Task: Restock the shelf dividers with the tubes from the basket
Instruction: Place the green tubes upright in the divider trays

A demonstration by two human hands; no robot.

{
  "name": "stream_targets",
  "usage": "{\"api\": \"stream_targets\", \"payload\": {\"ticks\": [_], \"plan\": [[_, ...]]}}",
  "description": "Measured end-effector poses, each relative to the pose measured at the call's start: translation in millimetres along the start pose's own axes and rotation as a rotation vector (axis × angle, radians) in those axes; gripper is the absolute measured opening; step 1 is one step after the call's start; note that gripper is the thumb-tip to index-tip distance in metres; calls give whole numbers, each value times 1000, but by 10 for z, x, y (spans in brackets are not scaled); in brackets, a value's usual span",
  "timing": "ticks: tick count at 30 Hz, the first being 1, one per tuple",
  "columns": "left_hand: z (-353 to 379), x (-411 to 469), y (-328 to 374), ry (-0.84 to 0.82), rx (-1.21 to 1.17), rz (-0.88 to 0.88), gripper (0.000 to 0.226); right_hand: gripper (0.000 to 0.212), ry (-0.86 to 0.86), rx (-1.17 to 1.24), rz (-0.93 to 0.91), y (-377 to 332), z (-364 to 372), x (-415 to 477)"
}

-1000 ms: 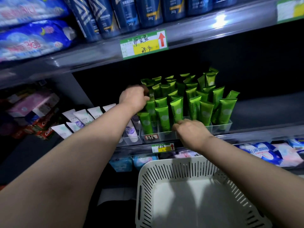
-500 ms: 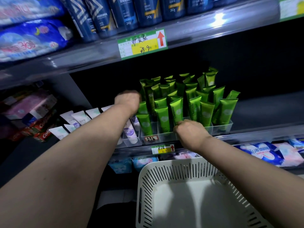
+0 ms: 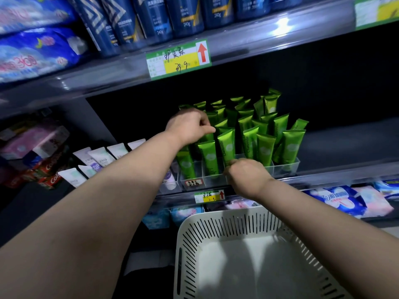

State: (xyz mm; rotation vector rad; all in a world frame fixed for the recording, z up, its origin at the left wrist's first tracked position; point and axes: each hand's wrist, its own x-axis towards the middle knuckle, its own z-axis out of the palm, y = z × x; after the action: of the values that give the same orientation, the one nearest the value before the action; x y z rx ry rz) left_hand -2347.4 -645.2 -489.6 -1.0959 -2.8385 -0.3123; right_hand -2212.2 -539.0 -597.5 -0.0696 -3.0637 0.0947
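Several green tubes [image 3: 265, 145] stand upright in rows inside the clear shelf dividers [image 3: 286, 167] on the middle shelf. My left hand [image 3: 190, 126] reaches over the left rows, its fingers curled and pinching the top of a green tube behind the front row. My right hand [image 3: 246, 175] is at the front edge of the dividers, its fingers curled round the lower end of the front green tube [image 3: 226, 145] in the third lane. The white slotted basket [image 3: 216, 221] sits below my hands; no tubes show in it.
White and purple tubes [image 3: 97, 160] lie in dividers to the left, with red toothpaste boxes [image 3: 49, 178] beyond them. Blue bottles [image 3: 151, 16] and blue packs stand on the shelf above. Soft packs [image 3: 345, 199] fill the shelf below. Price tags [image 3: 179, 59] hang on the shelf edges.
My left hand has moved right, from the left edge of the green tubes to over their second row. My right hand has stayed at the front tube's base.
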Motion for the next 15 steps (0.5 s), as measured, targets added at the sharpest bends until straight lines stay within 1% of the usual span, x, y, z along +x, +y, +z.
{"api": "stream_targets", "payload": {"ticks": [3, 5, 9, 13, 15], "plan": [[27, -24, 55, -188, -38, -16, 30, 23, -2, 20, 5, 17, 8, 13], [67, -58, 51, -247, 18, 12, 25, 22, -4, 28, 8, 28, 20, 21], [68, -105, -9, -215, 130, 58, 28, 24, -13, 55, 23, 40, 35, 22], [41, -160, -16, -238, 143, 63, 28, 25, -33, 51, 37, 18, 2, 19], [31, -184, -7, -248, 112, 57, 29, 26, -40, 42, 48, -1, -16, 28]]}}
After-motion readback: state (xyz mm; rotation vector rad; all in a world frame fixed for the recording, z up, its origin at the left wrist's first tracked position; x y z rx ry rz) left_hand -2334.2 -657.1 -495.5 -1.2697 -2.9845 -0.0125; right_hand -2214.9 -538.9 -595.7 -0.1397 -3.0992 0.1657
